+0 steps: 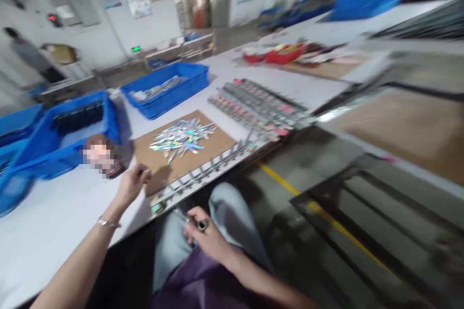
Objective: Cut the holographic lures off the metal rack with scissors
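Note:
My left hand [133, 183] is over the near left corner of the brown board [224, 141], its fingers curled together. Whatever they hold, if anything, is too small to make out. My right hand [208, 236] is low over my lap, closed around a slim metal tool [202, 225] with a round, dark end facing me. A pile of shiny, iridescent strips [183, 136] lies on the board. Along the table's front edge, between my hands and the pile, runs a long rack [203, 172] with several upright pegs.
Several similar racks [259, 108] lie side by side to the right. Blue bins [181, 91] stand behind and to the left. A blurred-out item [115, 169] rests left of the board. Red trays [284, 54] are farther off. A person [32, 55] is at the far left.

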A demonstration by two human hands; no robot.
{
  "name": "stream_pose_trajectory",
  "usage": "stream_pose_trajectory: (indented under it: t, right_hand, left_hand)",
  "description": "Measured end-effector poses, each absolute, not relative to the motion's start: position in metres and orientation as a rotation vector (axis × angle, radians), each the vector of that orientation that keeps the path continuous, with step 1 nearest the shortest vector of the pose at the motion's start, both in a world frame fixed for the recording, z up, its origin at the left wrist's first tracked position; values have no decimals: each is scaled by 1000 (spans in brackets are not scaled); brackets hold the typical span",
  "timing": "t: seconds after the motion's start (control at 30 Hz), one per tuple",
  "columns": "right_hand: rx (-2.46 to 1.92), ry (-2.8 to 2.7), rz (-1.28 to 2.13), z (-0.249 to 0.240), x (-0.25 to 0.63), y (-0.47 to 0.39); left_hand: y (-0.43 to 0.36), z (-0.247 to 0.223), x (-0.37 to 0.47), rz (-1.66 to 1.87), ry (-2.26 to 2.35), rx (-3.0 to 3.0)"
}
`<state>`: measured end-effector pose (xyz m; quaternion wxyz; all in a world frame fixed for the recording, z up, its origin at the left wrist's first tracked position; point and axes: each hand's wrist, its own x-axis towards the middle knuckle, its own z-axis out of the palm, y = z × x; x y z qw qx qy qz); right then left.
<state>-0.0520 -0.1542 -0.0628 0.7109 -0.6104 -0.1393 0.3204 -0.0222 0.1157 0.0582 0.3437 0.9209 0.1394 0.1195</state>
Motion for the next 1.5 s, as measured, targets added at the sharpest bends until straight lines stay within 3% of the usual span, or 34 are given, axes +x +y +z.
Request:
stream_pose_trajectory:
  t: [0.43,0.93,1.17,1.5]
  right_hand:
    - [-1768,-671,307,-74,-58,-152]
    - [-1769,-575,338,-77,-65,-135]
    - [-1535,-329,457,-70,-71,-131]
    - [-753,68,992,-72,-67,-134]
  left_hand:
    - [95,29,-71,70,27,2133]
    - [93,32,-64,-17,-195,2358]
    - [92,35,-60,-35,-137,2282]
    - [98,33,-57,-59,-113,2219]
